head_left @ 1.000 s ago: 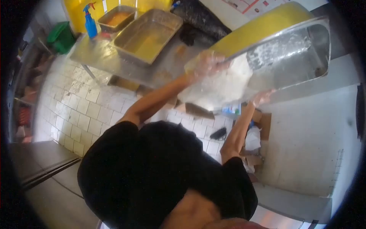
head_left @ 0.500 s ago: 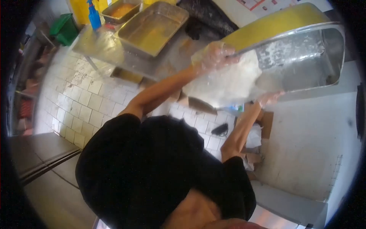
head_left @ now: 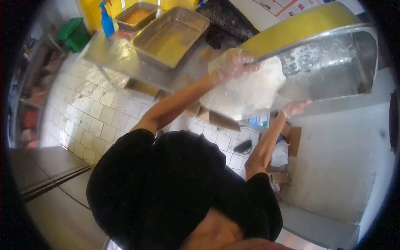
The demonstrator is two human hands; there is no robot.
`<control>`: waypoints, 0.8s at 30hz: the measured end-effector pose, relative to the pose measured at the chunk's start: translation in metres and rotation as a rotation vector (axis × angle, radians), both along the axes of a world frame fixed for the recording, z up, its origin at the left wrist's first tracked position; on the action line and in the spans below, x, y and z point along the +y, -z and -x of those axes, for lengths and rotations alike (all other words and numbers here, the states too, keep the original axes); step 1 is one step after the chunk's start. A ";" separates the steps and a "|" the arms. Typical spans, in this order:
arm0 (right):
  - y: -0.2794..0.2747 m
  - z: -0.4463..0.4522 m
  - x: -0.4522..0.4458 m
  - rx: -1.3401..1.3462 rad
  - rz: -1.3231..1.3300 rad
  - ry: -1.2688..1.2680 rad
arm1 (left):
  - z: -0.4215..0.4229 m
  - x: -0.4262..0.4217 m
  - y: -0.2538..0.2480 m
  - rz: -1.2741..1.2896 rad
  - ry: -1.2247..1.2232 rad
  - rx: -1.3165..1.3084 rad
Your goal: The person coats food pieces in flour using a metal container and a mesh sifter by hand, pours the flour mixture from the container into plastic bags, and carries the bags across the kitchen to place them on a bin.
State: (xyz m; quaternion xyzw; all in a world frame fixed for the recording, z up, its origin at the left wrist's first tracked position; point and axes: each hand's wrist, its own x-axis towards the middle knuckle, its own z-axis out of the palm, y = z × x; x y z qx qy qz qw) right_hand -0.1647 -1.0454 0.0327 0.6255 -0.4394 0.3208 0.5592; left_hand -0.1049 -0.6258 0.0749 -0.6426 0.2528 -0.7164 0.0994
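Observation:
Both my hands, in what look like clear plastic gloves, hold up a deep metal pan (head_left: 333,79), tilted with its open side toward me. My left hand (head_left: 235,62) is closed around the pan's upper rim near its left end. At the lower rim, my right hand (head_left: 296,108) grips with its fingers on the edge. A smooth white mass (head_left: 254,89), perhaps dough or flour, lies at the pan's left end and hides that end. White residue streaks the bare inner metal to the right.
To the left is a metal table (head_left: 125,62) bearing a large tray (head_left: 175,37) with yellowish residue, a smaller pan (head_left: 137,16) of orange contents and a blue spray bottle (head_left: 107,21). Cardboard boxes (head_left: 221,118) stand below on the tiled floor (head_left: 100,108). A green bin (head_left: 74,34) is farther left.
The view has shifted slightly, so the table and floor appear a little lower and to the right. Both hands keep their grip, and the pan's tilt looks nearly the same.

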 end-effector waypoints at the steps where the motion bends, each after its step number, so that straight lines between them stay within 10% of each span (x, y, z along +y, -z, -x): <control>1: 0.001 -0.001 -0.001 0.007 -0.013 0.012 | 0.016 0.000 -0.006 0.059 0.216 0.202; 7: -0.009 -0.012 0.004 -0.009 -0.027 0.084 | 0.025 0.004 -0.037 0.468 1.088 0.970; 11: -0.026 -0.015 0.016 -0.135 0.441 0.509 | 0.003 -0.007 -0.010 0.168 1.071 0.933; 14: -0.014 0.006 0.021 -0.171 0.592 0.558 | 0.024 -0.002 0.003 0.421 1.251 0.811; 18: -0.035 0.006 0.040 0.124 -0.221 0.139 | 0.004 0.007 -0.014 0.114 0.582 0.553; 23: -0.016 0.004 0.026 0.278 -0.567 0.124 | 0.039 0.016 -0.022 -0.005 0.480 0.750; 24: -0.006 0.008 0.016 0.246 -0.206 0.326 | 0.047 0.015 -0.029 0.001 0.425 0.692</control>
